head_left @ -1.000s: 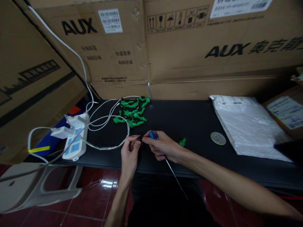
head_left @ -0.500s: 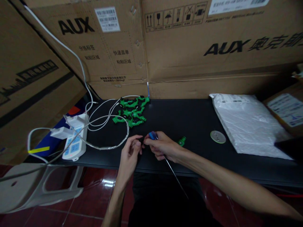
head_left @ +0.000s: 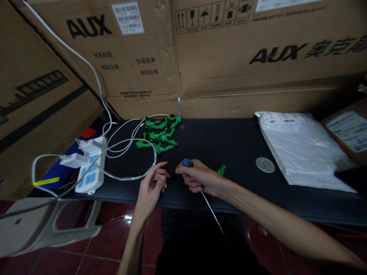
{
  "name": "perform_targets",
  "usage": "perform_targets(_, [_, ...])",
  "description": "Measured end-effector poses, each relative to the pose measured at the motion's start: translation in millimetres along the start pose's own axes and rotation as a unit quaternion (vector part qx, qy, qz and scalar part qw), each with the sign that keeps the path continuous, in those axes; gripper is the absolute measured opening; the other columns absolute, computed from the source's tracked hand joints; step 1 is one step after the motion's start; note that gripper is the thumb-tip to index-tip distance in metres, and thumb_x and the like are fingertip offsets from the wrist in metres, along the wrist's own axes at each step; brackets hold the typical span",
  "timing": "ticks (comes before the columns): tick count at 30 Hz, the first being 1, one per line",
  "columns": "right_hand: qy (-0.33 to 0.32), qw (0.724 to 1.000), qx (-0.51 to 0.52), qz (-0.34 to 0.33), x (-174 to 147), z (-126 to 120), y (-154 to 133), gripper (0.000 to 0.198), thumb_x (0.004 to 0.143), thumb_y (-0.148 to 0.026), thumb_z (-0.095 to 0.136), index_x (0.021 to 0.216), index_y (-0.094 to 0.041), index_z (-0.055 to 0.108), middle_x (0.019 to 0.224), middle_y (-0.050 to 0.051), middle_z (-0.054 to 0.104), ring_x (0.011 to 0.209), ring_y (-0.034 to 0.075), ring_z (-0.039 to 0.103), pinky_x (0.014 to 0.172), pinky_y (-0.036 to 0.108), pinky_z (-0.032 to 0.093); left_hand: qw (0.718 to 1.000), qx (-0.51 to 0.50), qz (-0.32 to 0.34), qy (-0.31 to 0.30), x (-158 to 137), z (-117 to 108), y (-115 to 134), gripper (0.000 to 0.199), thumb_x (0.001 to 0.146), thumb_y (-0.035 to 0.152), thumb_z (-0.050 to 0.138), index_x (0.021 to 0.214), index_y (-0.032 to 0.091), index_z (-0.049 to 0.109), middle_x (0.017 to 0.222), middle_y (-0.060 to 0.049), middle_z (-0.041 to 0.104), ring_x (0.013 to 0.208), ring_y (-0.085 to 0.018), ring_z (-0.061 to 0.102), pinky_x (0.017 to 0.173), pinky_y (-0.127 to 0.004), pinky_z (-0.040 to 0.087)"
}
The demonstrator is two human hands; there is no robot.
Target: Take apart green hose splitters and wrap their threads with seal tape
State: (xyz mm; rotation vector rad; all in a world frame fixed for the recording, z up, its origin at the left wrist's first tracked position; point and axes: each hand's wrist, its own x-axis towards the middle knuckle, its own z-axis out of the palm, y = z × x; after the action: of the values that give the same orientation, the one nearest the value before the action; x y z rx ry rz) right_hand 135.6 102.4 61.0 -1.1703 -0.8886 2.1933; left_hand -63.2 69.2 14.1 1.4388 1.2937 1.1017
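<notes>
My right hand [head_left: 199, 177] is closed around the blue and purple handle of a screwdriver [head_left: 212, 212], whose long metal shaft points down toward my lap. A small black part [head_left: 171, 172] is at the tips of my right thumb and forefinger; its shape is hard to make out against the dark table. Just left of it is my left hand [head_left: 153, 184], with the forefinger stretched out and the other fingers loosely bent, apart from one another. A green hose connector piece [head_left: 221, 170] lies behind my right wrist. Farther back is a pile of green Y-shaped connectors with black parts [head_left: 160, 134].
A white power strip [head_left: 91, 172] with plugs and cables stands on the table's left. To the right are a round dish [head_left: 265, 165] holding tiny pieces and a white wrapped package [head_left: 298, 149]. Large cardboard boxes [head_left: 229, 76] line the back. A plastic stool [head_left: 57, 225] is at lower left.
My left hand has drawn back to the left, away from the black part, and its fingers have loosened. My right hand stays almost in place with the screwdriver.
</notes>
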Motion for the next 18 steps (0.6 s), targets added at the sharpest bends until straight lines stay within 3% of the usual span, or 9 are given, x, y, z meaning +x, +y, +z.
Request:
perform_targets(2, [0.001, 1.0, 0.002, 0.001, 1.4, -0.4, 0.9, 0.026, 0.085, -0.032, 0.073, 0.083, -0.021, 0.05, 0.045, -0.016, 0.031, 0.037, 0.002, 0.019, 0.034, 0.015, 0.019, 1.0, -0.009, -0.011, -0.018, 0.9, 1.0, -1.4, 0.047, 0.094, 0.056, 0.064, 0.12, 0.017, 0.072, 0.085, -0.004, 0.068, 0.06, -0.013, 0.058, 0.052, -0.024, 0.047])
perform_targets(5, [0.0, 1.0, 0.005, 0.003, 3.5, -1.2, 2.2, 0.025, 0.085, -0.031, 0.073, 0.083, -0.021, 0.05, 0.045, -0.016, 0.031, 0.037, 0.003, 0.018, 0.034, 0.015, 0.019, 0.999, 0.001, -0.021, -0.025, 1.9, 2.4, -3.1, 0.041, 0.094, 0.053, 0.065, 0.089, 0.014, 0.076, 0.072, -0.003, 0.064, 0.056, -0.012, 0.056, 0.05, -0.022, 0.045])
perform_targets(6, [0.0, 1.0, 0.006, 0.004, 3.9, -1.6, 2.5, 0.024, 0.085, -0.031, 0.073, 0.083, -0.021, 0.051, 0.045, -0.016, 0.031, 0.037, 0.003, 0.019, 0.034, 0.015, 0.019, 1.0, 0.0, -0.022, -0.019, 2.1, 2.9, -3.2, 0.039, 0.095, 0.052, 0.065, 0.09, 0.015, 0.075, 0.072, -0.002, 0.064, 0.055, -0.012, 0.055, 0.049, -0.022, 0.045])
perform_targets(8, [-0.001, 1.0, 0.007, 0.004, 4.2, -2.1, 2.9, 0.024, 0.085, -0.031, 0.073, 0.084, -0.021, 0.051, 0.045, -0.015, 0.032, 0.037, 0.003, 0.019, 0.034, 0.015, 0.019, 1.0, -0.017, -0.024, -0.004, 2.1, 4.2, -2.2, 0.036, 0.092, 0.048, 0.07, 0.111, 0.018, 0.072, 0.09, -0.005, 0.071, 0.061, -0.012, 0.06, 0.053, -0.022, 0.049])
perform_targets(11, [-0.001, 1.0, 0.007, 0.002, 3.4, -2.0, 2.8, 0.025, 0.084, -0.032, 0.074, 0.084, -0.021, 0.052, 0.047, -0.015, 0.032, 0.037, 0.002, 0.02, 0.034, 0.015, 0.019, 0.998, -0.052, -0.03, -0.008, 1.8, 6.5, 0.9, 0.055, 0.083, 0.037, 0.081, 0.134, 0.026, 0.063, 0.129, -0.009, 0.07, 0.09, -0.016, 0.07, 0.075, -0.027, 0.059])
perform_targets(14, [-0.005, 1.0, 0.004, 0.006, 2.6, -1.4, 2.9, 0.026, 0.084, -0.033, 0.074, 0.083, -0.02, 0.051, 0.046, -0.015, 0.031, 0.038, 0.002, 0.02, 0.034, 0.014, 0.019, 0.998, -0.047, -0.031, -0.031, 1.8, 7.4, 2.0, 0.05, 0.084, 0.032, 0.082, 0.132, 0.028, 0.067, 0.135, -0.008, 0.069, 0.103, -0.018, 0.068, 0.092, -0.03, 0.056])
perform_targets(18, [-0.007, 1.0, -0.002, 0.009, 3.4, -1.4, 4.8, 0.026, 0.083, -0.032, 0.073, 0.081, -0.021, 0.05, 0.045, -0.015, 0.031, 0.038, 0.002, 0.019, 0.033, 0.014, 0.02, 0.999, -0.024, -0.007, -0.032, 2.1, 5.8, -0.1, 0.039, 0.085, 0.03, 0.081, 0.123, 0.027, 0.073, 0.133, -0.007, 0.068, 0.105, -0.019, 0.068, 0.092, -0.029, 0.055])
